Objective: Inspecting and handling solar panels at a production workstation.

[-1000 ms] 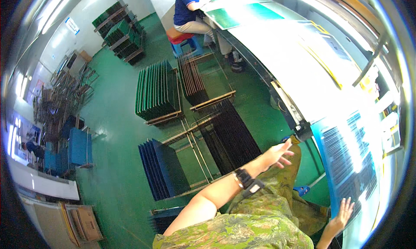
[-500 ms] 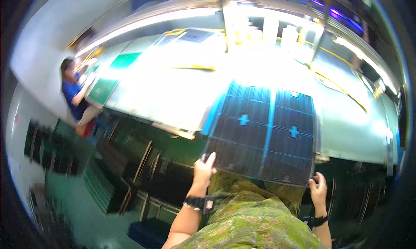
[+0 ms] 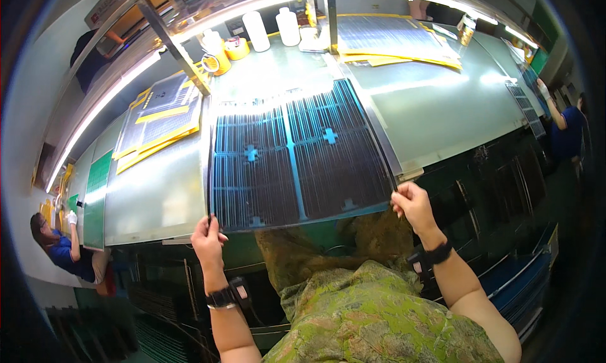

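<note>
A large dark panel with fine stripes, a blue centre band and blue crosses lies in front of me, its far part under the bright lamp. Its near edge reaches over the table's front edge, close to my body. At the near left corner my left hand is closed, thumb and fingers pinching the panel. My right hand pinches the near right corner in the same way. Each wrist wears a black strap with a small device.
The pale worktable carries yellow-edged sheets on both sides. White bottles and orange tape rolls stand behind. Metal posts hold the lamps. Co-workers sit left and right. Racked panels stand below.
My view has turned right and sharpened, so the panel appears farther left. My fingers, looser around the near corners before, now pinch them. A co-worker at the right has come into view.
</note>
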`<state>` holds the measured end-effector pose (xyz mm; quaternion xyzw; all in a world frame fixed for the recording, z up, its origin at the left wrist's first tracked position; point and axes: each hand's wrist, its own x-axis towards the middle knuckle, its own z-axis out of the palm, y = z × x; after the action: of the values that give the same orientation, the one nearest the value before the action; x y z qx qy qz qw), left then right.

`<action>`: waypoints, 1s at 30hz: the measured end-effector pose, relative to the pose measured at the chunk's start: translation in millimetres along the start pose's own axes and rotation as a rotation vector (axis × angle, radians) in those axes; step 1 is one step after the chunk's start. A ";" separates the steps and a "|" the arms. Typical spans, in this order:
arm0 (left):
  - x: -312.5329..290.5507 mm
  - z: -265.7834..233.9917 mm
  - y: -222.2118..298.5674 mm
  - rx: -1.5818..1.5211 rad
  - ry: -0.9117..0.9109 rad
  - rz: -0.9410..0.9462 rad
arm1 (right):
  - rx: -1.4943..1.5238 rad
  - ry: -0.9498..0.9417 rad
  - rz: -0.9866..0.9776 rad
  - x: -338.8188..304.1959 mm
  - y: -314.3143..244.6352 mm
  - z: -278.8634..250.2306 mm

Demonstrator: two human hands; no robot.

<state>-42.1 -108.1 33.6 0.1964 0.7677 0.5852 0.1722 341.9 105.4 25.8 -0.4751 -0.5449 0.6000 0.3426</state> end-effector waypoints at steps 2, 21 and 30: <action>17.1 5.5 1.9 0.025 -0.024 0.009 | 0.025 0.019 0.001 9.0 -3.8 4.0; 26.8 -11.9 -30.2 0.021 -0.091 -0.113 | -0.136 0.010 0.025 -3.1 32.3 12.9; 17.2 -10.1 -21.5 -0.041 -0.077 -0.083 | -0.223 0.086 -0.096 16.5 33.1 13.9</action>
<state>-64.1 -112.9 14.9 0.1831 0.7558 0.5853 0.2296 327.1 110.5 -10.5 -0.5088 -0.6153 0.4976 0.3389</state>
